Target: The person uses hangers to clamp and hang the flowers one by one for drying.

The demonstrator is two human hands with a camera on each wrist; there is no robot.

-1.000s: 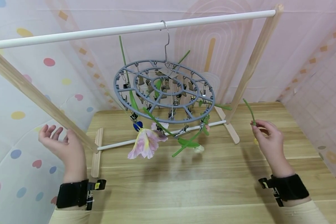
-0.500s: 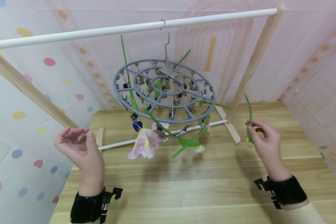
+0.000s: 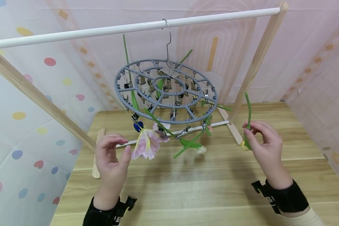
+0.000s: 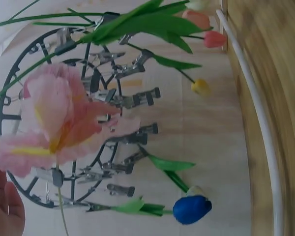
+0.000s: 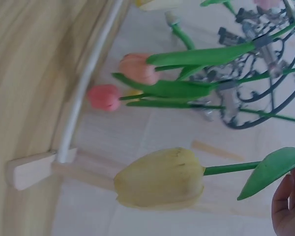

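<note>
A: Right hand (image 3: pixel 264 146): what do I have hold of?

B: From my remote seat I read it so: your fingers are curled round the green stem of a yellow tulip (image 3: pixel 245 145), pinching it near the bloom. The stem stands nearly upright above the fist; the yellow head hangs just below the fingers, head downward. In the right wrist view the same tulip (image 5: pixel 160 178) lies across the frame with one green leaf beside the fingertips (image 5: pixel 287 209).

A: And the left hand (image 3: pixel 111 157)?

B: It holds nothing. Fingers are loosely bent, thumb and forefinger parted, and the fingertips sit just beside the pink iris-like flower (image 3: pixel 147 143). I cannot tell whether they touch the petals. The left wrist view shows that flower (image 4: pixel 59 120) large and close, with only the edge of the palm (image 4: pixel 5 206) at the lower corner.

A: Where does the flower hang from?

B: From a grey round clip hanger (image 3: pixel 165 91), hooked by a metal hook (image 3: pixel 167 37) over the white rail (image 3: pixel 101 30) of a wooden-legged rack (image 3: pixel 255 59). Other clipped blooms hang there: a blue tulip (image 3: pixel 137 126), a white one (image 3: pixel 201 149), and, in the right wrist view, two reddish-pink tulips (image 5: pixel 123 81).

A: Below?

B: A wooden table (image 3: pixel 203 188), with the rack's lower white bar (image 3: pixel 214 124) across it. The held tulip is to the right of the hanger, apart from it.
</note>
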